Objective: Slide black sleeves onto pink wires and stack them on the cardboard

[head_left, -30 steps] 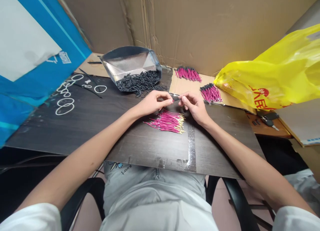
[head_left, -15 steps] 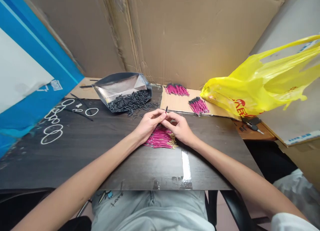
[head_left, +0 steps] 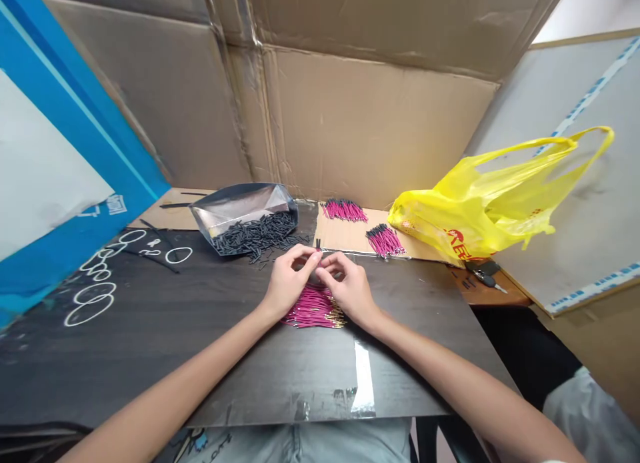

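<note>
A: Hands?

B: Left hand (head_left: 291, 281): thumb and forefinger pinched on small dark pieces (head_left: 319, 244), ends sticking up above the fingertips. Right hand (head_left: 351, 291): fingers curled, tips close to the left's. Can't tell if it grips anything.

A: Step in hand?

B: My read: fine two-handed fingertip work on those pieces. Exact fit is hidden by the fingers.

A: What does the next move call for?

B: Steady left pinch, ends lined up, light right fingertips. Elbows low, wrists off the pile below.

A: Pile of what?

B: Magenta wires (head_left: 309, 309) on the counter (head_left: 200, 346), just below the hands, gold tips toward the right.

A: Further out?

B: Open bag (head_left: 215, 215) of short black tubes (head_left: 250, 235) beyond the left hand. Two black-ended magenta bundles (head_left: 345, 211) (head_left: 385, 241) on a cardboard sheet (head_left: 340, 237). Yellow bag (head_left: 475, 203) right, white rings (head_left: 91, 303) far left.
</note>
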Available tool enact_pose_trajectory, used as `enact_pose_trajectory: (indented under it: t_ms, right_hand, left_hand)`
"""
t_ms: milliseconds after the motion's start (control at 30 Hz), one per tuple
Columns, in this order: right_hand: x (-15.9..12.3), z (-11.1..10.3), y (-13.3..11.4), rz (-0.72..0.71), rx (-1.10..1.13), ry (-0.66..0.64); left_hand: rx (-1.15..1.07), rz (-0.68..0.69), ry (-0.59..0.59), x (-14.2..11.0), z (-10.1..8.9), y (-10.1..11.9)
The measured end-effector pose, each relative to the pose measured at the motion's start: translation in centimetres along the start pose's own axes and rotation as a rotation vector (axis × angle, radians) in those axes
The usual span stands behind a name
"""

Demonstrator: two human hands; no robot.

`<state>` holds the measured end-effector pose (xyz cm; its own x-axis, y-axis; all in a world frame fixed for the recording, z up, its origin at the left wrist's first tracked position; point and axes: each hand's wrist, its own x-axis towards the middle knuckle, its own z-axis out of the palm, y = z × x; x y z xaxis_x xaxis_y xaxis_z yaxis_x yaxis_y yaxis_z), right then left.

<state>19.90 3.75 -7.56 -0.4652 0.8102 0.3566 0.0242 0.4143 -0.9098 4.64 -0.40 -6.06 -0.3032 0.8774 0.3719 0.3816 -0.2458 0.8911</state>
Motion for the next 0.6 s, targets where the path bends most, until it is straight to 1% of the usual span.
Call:
enact_pose_trajectory:
  t_ms: [167, 233, 367, 467, 533, 600]
  right_hand:
    - [-0.1, 0.1, 0.1, -0.057, -0.326, 0.02]
    - [-0.1, 0.2, 0.2, -0.07, -0.406, 0.026]
    - [0.0, 0.4, 0.2, -0.05, -0.384, 0.005]
    - [0.1, 0.3, 0.0, -0.033, -0.354, -0.008]
    - [0.3, -0.2, -0.1, -0.046, -0.381, -0.014]
    - [1.0, -1.4, -0.1, -0.073, -0.455, -0.003]
  left_hand:
    - [-0.015, -0.075, 0.07, -0.5, 0.5, 0.1]
    - [-0.026, -0.092, 0.082, -0.6, 0.5, -0.1]
    - [-0.091, -0.131, 0.08, -0.5, 0.5, -0.2]
    - [-0.124, -0.134, 0.043, -0.3, 0.5, 0.1]
    - [-0.125, -0.125, 0.012, -0.3, 0.4, 0.4]
    - [-0.134, -0.138, 0.01, -0.2, 0.4, 0.5]
